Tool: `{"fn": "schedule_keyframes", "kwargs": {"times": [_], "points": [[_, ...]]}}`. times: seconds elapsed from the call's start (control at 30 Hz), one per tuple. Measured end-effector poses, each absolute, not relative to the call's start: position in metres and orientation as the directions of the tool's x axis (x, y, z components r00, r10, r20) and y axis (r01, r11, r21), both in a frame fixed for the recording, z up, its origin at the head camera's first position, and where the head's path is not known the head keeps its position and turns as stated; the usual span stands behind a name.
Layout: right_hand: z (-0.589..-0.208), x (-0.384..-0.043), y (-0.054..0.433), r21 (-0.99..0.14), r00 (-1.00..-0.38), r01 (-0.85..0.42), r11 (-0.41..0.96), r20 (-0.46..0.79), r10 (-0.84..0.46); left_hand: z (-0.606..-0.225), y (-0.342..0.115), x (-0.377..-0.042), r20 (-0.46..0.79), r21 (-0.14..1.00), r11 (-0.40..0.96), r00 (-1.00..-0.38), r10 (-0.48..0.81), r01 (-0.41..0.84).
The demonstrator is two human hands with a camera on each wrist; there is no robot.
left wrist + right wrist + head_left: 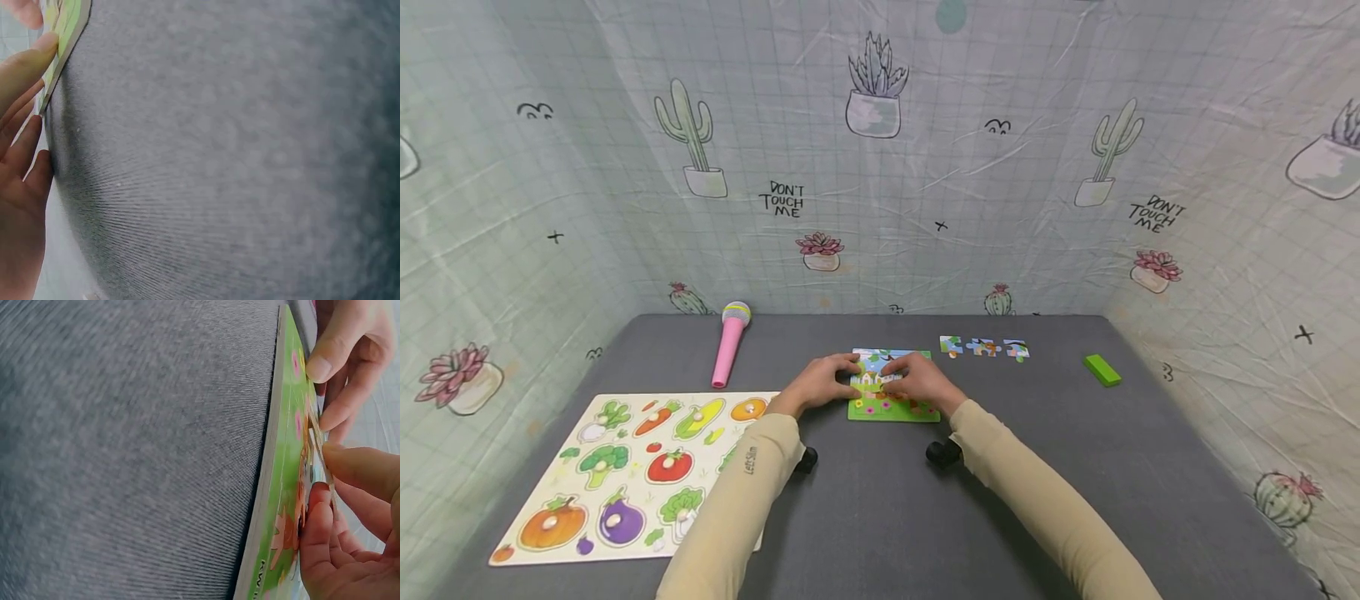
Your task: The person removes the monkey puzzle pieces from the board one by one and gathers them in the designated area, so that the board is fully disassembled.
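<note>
A jigsaw puzzle board (872, 412) with a green lower border lies flat on the grey table. My left hand (816, 383) holds its left side, the thumb (34, 62) on the edge in the left wrist view. Above the board's middle, my right hand (923, 383) pinches a thin puzzle piece (322, 453) between thumb and fingers. That piece is tilted in the right wrist view, one end close to the board; its picture is mostly hidden. Three loose puzzle pieces (983, 347) lie in a row beyond the board, to the right.
On the left lies a wooden vegetable peg puzzle (640, 442), its right side partly behind my left forearm. A pink toy microphone (727, 350) lies behind it. Far right is a green block (1102, 370). A patterned cloth (925, 250) surrounds the table's back and sides.
</note>
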State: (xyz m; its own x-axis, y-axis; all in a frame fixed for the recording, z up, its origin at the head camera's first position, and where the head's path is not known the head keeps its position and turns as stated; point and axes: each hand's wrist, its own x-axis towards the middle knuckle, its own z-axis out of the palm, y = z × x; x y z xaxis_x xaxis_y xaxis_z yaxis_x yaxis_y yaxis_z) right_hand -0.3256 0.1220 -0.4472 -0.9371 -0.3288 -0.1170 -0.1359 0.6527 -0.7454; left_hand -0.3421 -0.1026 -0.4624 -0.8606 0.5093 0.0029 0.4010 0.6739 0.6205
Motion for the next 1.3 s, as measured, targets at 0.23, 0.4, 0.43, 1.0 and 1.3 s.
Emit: {"fn": "schedule_keyframes", "kwargs": {"times": [0.23, 0.4, 0.43, 1.0, 1.3], "points": [[-0.446, -0.321, 0.121, -0.72, -0.921, -0.255, 0.646, -0.023, -0.388, -0.462, -0.106, -0.339, 0.074, 0.612, 0.633, -0.832, 0.55, 0.474], [-0.443, -0.317, 0.131, -0.831, -0.944, -0.107, 0.546, -0.087, -0.318, -0.461, -0.103, -0.339, 0.034, 0.619, 0.654, -0.847, 0.531, 0.435], [-0.442, -0.316, 0.135, -0.848, -0.948, -0.079, 0.524, -0.098, -0.303, -0.461, -0.103, -0.339, 0.033, 0.614, 0.659, -0.848, 0.529, 0.434], [-0.452, -0.31, 0.207, -0.852, -0.986, 0.023, 0.523, -0.105, -0.128, -0.459, -0.104, -0.336, 0.024, 0.614, 0.665, -0.852, 0.523, 0.425], [-0.457, -0.309, 0.235, -0.792, -0.993, 0.034, 0.609, -0.094, -0.066, -0.459, -0.103, -0.334, 0.028, 0.612, 0.662, -0.849, 0.528, 0.432]]}}
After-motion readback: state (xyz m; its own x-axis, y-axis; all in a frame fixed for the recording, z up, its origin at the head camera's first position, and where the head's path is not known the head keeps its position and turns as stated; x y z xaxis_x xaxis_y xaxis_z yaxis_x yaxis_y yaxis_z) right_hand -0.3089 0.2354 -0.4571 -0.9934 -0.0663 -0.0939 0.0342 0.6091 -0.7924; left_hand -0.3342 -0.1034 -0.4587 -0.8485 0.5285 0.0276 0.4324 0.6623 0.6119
